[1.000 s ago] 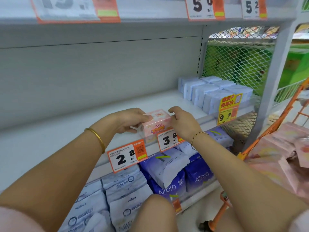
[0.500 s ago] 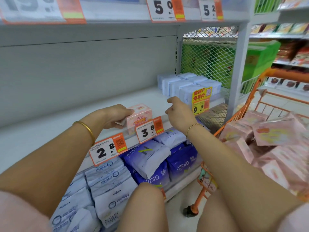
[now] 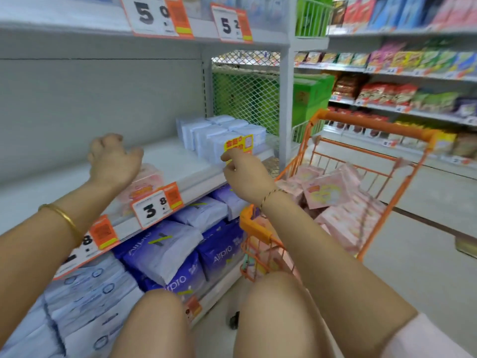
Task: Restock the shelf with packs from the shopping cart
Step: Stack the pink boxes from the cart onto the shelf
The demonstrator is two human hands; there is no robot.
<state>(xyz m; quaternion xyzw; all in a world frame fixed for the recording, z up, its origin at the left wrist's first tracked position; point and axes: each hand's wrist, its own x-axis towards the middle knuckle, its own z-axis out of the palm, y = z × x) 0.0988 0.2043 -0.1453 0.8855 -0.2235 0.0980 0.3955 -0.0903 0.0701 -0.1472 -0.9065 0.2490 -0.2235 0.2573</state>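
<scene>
Since the shopping cart [image 3: 374,124] on your right is heaped with pink packs [image 3: 327,192] lying jumbled at mixed tilts, and the shelf [image 3: 185,161] to the cart's left shows a single pack [image 3: 149,177] of that kind at its front edge, the next pick most likely lies cartward, to the right of both hands. Your right hand [image 3: 245,174] hangs just left of the cart's near rim, fingers loosely curled on nothing, so it is the nearer one. Your left hand [image 3: 113,161] hovers farther left of the cart, above the single pack, and appears to grip nothing.
</scene>
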